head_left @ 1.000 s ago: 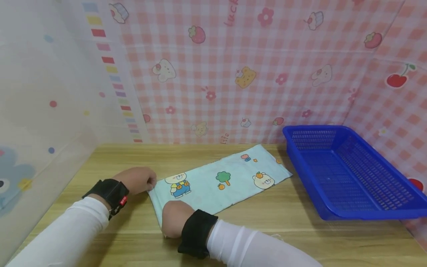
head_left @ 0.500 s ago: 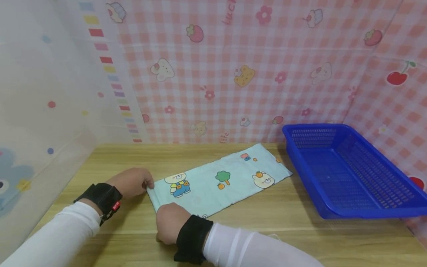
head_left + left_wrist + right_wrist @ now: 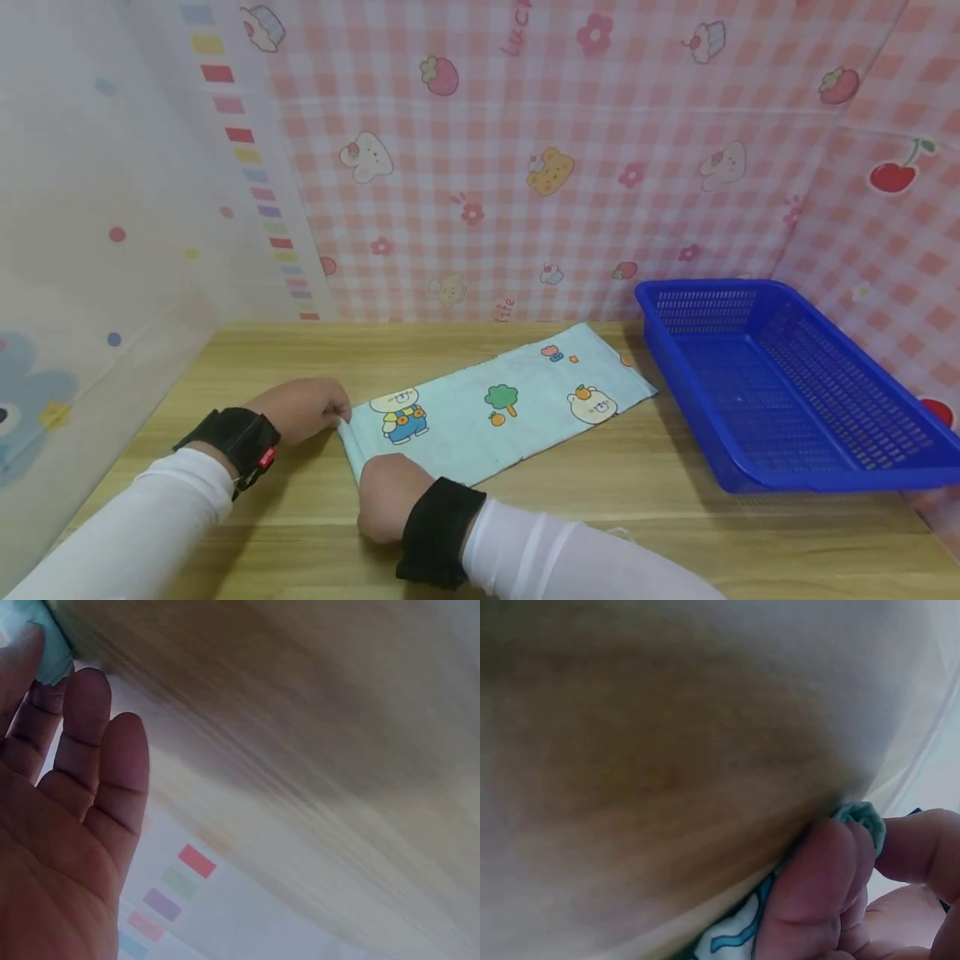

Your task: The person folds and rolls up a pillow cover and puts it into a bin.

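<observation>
A light blue cloth printed with cartoon bears and a tree lies folded into a long strip, slanting across the wooden table. My left hand pinches its far left corner; in the left wrist view the thumb and index finger grip the cloth's end while the other fingers stay loosely extended. At the near left corner, my right hand pinches the same short edge. The right wrist view shows a small rolled bit of the cloth between thumb and fingers. The left edge looks slightly curled between the hands.
A blue plastic basket with perforated sides stands on the right of the table, close to the cloth's right end. Pink checked sheeting covers the back and right walls, and pale sheeting hangs at left.
Both hands shift slightly left, then back a little right, keeping hold of the cloth's left edge. The rest of the cloth and the basket stay in place.
</observation>
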A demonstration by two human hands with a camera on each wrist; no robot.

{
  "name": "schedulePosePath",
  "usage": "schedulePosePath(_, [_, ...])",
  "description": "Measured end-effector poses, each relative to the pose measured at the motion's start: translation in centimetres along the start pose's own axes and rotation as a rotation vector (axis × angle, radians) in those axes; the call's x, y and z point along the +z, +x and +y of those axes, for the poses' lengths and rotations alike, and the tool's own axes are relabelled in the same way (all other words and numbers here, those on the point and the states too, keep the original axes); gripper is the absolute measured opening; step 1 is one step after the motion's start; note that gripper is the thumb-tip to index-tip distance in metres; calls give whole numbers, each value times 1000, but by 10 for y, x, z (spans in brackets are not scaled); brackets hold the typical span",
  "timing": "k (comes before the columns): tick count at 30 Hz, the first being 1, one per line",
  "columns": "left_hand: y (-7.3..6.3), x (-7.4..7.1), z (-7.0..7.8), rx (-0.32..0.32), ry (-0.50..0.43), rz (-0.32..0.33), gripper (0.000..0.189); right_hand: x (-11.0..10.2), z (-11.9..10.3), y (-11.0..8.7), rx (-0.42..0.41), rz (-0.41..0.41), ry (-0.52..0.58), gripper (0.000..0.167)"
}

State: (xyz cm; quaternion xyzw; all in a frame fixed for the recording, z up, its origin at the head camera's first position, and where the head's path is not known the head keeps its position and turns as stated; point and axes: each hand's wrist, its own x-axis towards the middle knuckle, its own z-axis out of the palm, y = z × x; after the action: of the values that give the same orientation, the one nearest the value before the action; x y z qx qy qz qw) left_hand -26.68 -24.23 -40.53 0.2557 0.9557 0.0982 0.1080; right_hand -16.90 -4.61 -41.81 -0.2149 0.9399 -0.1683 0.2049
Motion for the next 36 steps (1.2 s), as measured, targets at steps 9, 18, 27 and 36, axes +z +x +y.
schedulePosePath(9, [10, -8, 13, -52, -7, -62, 20, -19, -2, -16, 65, -18, 64, 25])
schedulePosePath(18, [14, -12, 26, -63, -2, -25, 19, -23, 9, -12, 104, -62, 84, 27])
schedulePosePath(27, [7, -5, 16, 8, 6, 53, 22, -22, 5, -17, 10, 14, -58, 18])
schedulePosePath(36, [6, 3, 4, 59, 14, 75, 23, -11, -8, -24, -46, 88, -148, 35])
